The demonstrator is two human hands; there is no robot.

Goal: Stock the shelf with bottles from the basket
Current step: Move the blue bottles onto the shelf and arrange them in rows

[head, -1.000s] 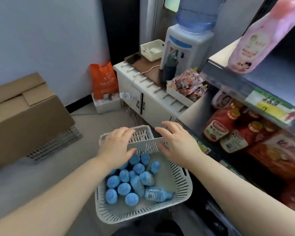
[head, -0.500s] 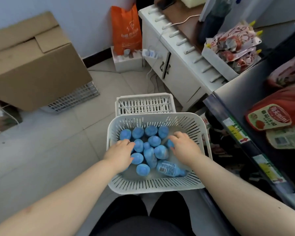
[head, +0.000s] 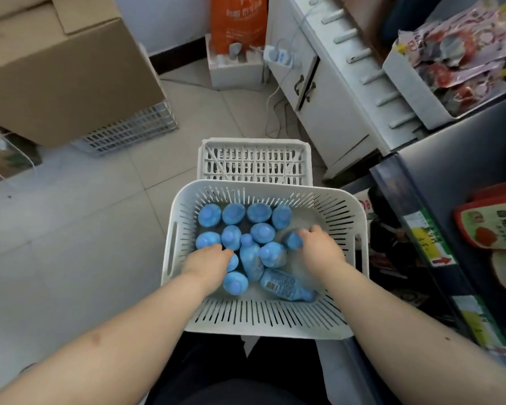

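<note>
Both hands reach down into the white slotted basket [head: 354, 229], which sits on the tiled floor [head: 79, 229] right in front of the person. The left hand [head: 206, 263] lies palm down over the blue bottles [head: 246, 226] at the basket's left side, its fingers [head: 216, 249] curled downward over a bottle cap [head: 232, 262] that peeks out just to their right; whether they actually clamp it cannot be told, since the hand hides the contact. The right hand [head: 322, 252] is lower right of the cluster, its fingers [head: 306, 233] bent around the top of a single blue bottle [head: 292, 240] that sticks out just left of the fingertips, touching it in what looks like a loose grasp. Ahead of both sets of fingers, toward the far wall of the basket, stand two rows of upright bottles seen cap-on. Between the two hands a couple of bottles lean, and one lying bottle [head: 284, 285] with a printed label rests on its side near the right wrist, toward the near wall. Beyond the basket, touching its far rim, stands a second white crate [head: 254, 162]. To the right of the right fingers runs the dark shelf [head: 450, 159] with price tags [head: 430, 238] along its edge and red sauce pouches [head: 494, 226] on it. Far left of the left fingers sits a cardboard box [head: 62, 68].
</note>
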